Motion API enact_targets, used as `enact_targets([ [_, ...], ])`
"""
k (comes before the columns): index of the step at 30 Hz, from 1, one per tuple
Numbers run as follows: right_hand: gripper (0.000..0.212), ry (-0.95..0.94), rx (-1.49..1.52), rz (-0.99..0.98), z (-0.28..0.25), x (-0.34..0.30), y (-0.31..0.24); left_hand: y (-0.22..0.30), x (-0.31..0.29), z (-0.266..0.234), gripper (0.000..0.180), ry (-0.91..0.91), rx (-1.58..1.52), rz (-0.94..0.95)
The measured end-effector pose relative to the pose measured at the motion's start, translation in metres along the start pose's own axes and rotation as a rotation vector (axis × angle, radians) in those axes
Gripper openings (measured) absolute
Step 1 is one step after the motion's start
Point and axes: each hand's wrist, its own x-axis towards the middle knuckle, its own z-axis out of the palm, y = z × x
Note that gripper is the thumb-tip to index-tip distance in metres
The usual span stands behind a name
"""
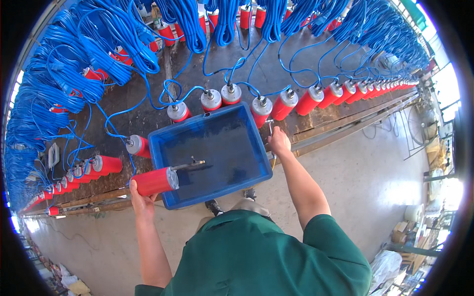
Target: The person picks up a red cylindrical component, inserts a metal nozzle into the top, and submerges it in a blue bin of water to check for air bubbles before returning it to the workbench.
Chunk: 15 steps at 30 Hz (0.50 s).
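My left hand (143, 200) is wrapped round the lower end of a red cylinder (153, 182) with a silvery metal end cap. It lies tilted over the left side of a blue plastic tub (159, 143), and a thin metal stem (190, 165) with a brass-coloured tip reaches from its cap over the tub. At the tub's right side my right hand (280, 141) is closed on a small, thin metal tool (270, 124), whose exact kind I cannot make out. Just beyond that tool stands another red cylinder (261, 111). Dark liquid appears to cover the tub's bottom.
Rows of red cylinders (310, 100) with blue cables line the dark workbench (133, 96). Thick coiled blue cable bundles (185, 24) crowd its back and left. The bench's front edge (335, 127) runs behind the tub. A wheel-like frame (423, 132) and stacked goods stand at right.
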Motion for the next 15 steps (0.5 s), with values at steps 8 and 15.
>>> enact_targets([
  [8, 0.018, 0.124, 0.659, 0.068, -0.012, -0.023, 0.002, 0.000, 0.005, -0.006, 0.072, 0.029, 0.026, -0.036],
  [15, 0.022, 0.229, 1.367, 0.033, -0.107, -0.131, -0.033, 0.001, 0.008, -0.005, 0.068, -0.042, 0.010, -0.068],
])
